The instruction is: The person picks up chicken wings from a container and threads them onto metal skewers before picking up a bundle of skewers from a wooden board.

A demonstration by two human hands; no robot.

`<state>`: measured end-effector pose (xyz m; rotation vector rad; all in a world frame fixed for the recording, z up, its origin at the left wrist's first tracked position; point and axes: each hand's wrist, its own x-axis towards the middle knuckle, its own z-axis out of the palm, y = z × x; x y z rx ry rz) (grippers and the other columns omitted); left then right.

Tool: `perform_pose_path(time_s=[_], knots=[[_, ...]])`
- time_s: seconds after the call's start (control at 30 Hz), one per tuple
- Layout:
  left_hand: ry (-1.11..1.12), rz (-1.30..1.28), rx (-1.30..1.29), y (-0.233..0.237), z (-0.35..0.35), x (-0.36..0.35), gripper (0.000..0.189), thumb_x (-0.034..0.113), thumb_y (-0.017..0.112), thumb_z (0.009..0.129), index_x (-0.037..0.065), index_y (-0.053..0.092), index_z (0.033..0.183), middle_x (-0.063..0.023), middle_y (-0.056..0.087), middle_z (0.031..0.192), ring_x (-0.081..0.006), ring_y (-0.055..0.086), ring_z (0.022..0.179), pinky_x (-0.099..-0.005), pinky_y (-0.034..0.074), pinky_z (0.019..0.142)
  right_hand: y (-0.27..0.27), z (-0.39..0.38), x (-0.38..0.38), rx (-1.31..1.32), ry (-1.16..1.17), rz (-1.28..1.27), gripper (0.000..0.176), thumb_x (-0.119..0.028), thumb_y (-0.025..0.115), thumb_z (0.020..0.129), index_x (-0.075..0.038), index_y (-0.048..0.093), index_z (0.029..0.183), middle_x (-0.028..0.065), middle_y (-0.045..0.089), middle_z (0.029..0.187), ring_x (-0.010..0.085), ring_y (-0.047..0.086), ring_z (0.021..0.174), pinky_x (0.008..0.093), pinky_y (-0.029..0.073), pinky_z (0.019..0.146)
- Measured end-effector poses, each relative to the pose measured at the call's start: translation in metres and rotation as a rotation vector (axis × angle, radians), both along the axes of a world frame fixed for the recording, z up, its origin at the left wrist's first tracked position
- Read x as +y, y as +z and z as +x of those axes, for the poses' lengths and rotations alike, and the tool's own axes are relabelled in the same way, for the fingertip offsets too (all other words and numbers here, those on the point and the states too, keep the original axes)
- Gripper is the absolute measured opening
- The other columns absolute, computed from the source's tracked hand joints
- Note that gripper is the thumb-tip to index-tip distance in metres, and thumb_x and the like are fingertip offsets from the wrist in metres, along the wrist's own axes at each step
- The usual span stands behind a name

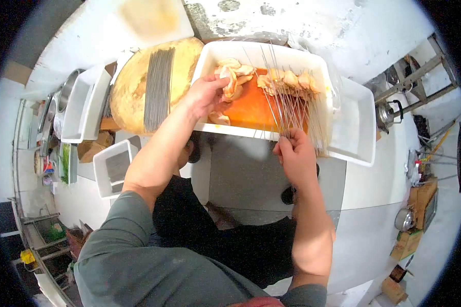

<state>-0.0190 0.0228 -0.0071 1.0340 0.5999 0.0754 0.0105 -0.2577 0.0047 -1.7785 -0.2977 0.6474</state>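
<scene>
At the left part of a white tub (264, 50), my left hand (208, 95) pinches a piece of raw meat (231, 84). More loose meat pieces (219, 118) lie beside it over orange-red liquid (251, 109). My right hand (295, 149) is closed at the tub's front edge, its fingertips on the lower ends of thin metal skewers (291, 110). Several skewers with meat threaded on them (290, 79) rest together in the tub's right part. Which skewer the fingers hold cannot be told apart.
Left of the tub, a round wooden board (128, 92) bears a bundle of bare skewers (159, 89). An empty white tub (354, 123) adjoins on the right. White containers (86, 105) and a smaller bin (112, 169) stand at left. A kettle (386, 113) is at far right.
</scene>
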Motion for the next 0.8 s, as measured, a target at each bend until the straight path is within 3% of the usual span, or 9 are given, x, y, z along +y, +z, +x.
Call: perform_pose_path(time_s=[0.1,0.17,0.27,0.37,0.47,0.8], knots=[[0.047,-0.011,-0.059,-0.003,0.008,0.006,0.021,0.015,0.06,0.091,0.004,0.056,0.108,-0.0049,0.064,0.098,-0.0137,0.063,0.084,-0.0248,0.054,0.068,-0.011,-0.001,0.004,-0.056,0.041,-0.077,0.017,-0.014,0.053,0.09,0.001,0.055,0.097,0.0072,0.062,0.07,0.014,0.059,0.063,0.0288,0.047,0.06],[0.09,0.037,-0.101,-0.006,0.019,0.017,0.019,0.015,0.058,0.092,0.005,0.057,0.109,-0.0035,0.064,0.098,-0.0126,0.063,0.084,-0.0231,0.053,0.066,-0.006,-0.005,0.009,0.044,0.036,-0.035,0.016,-0.012,0.053,0.09,0.001,0.055,0.098,0.0071,0.062,0.071,0.014,0.059,0.064,0.0282,0.046,0.06],[0.191,-0.129,-0.153,0.009,0.02,0.017,0.014,0.008,0.059,0.091,0.003,0.057,0.104,-0.005,0.061,0.083,-0.0105,0.057,0.066,-0.0204,0.046,0.053,-0.007,-0.009,0.015,0.023,0.037,-0.022,0.015,-0.011,0.053,0.089,0.001,0.055,0.099,0.007,0.062,0.072,0.0136,0.058,0.064,0.0277,0.046,0.059],[0.136,-0.055,-0.194,-0.004,0.02,0.032,0.02,0.015,0.056,0.094,0.006,0.057,0.112,-0.0028,0.064,0.1,-0.0112,0.062,0.086,-0.0204,0.052,0.063,-0.007,-0.012,0.021,-0.025,0.051,-0.061,0.016,-0.01,0.053,0.089,0.0,0.055,0.101,0.0067,0.061,0.073,0.0128,0.057,0.064,0.0274,0.046,0.059],[0.234,-0.115,-0.231,0.015,0.019,0.027,0.021,0.015,0.056,0.094,0.005,0.057,0.112,-0.0037,0.064,0.101,-0.0128,0.063,0.086,-0.0218,0.052,0.065,-0.006,-0.013,0.023,-0.047,0.066,-0.106,0.016,-0.01,0.054,0.089,0.0,0.055,0.101,0.0061,0.061,0.072,0.0122,0.056,0.064,0.0273,0.046,0.059],[0.305,-0.094,-0.295,-0.01,0.028,0.044,0.019,0.013,0.055,0.093,-0.001,0.056,0.107,-0.0095,0.064,0.098,-0.0184,0.064,0.084,-0.0287,0.053,0.075,-0.013,-0.024,0.018,0.003,0.041,0.018,0.016,-0.011,0.056,0.088,0.0,0.057,0.1,0.0053,0.061,0.074,0.012,0.056,0.065,0.0266,0.046,0.061]])
